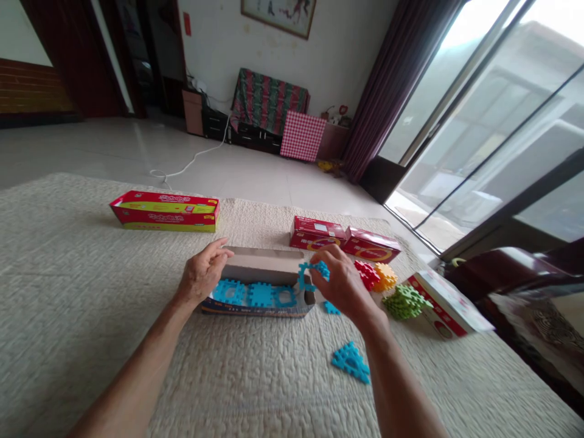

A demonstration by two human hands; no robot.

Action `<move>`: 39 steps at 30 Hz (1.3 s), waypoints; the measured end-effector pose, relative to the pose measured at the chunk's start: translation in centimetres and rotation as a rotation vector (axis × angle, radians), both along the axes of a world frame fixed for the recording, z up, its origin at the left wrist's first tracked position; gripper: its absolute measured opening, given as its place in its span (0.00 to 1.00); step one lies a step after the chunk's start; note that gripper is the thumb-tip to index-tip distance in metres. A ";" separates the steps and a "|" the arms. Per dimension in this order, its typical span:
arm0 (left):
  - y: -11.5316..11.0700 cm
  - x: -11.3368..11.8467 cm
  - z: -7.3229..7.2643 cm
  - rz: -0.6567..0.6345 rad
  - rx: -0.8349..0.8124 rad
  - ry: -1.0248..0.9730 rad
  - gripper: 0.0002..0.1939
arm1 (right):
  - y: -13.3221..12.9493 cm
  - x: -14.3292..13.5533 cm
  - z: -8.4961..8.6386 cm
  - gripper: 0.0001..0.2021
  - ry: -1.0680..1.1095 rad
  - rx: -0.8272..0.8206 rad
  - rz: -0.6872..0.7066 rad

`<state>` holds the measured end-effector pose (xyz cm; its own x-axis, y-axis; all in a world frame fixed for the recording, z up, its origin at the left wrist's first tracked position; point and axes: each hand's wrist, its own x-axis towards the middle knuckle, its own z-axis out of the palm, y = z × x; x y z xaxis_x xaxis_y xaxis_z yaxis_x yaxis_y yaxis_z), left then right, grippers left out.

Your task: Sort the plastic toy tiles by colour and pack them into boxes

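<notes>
An open cardboard box [255, 311] lies on the cream quilted cover, with several flat blue notched pieces [261, 294] in a row inside. At its left end my left hand [203, 271] is beside the raised flap, fingers apart, holding nothing. Over the box's right end, my right hand [335, 274] grips a blue notched piece [305, 277] between thumb and fingers. More blue pieces [351, 361] lie on the cover below and beside my right hand.
A red and yellow box [166, 213] lies at the back left. Two dark red boxes [318, 232] stand behind my right hand. Red [366, 275], orange [385, 277] and green pieces [406, 302] lie to the right, near a white and red box [449, 304].
</notes>
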<state>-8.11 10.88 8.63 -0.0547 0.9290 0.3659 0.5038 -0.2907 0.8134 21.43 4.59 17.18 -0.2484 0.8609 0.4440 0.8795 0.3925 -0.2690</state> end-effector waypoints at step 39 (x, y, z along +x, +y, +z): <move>0.1 -0.4 -0.4 0.006 -0.063 0.015 0.27 | 9.5 7.1 -5.8 0.16 -0.107 -0.351 -0.478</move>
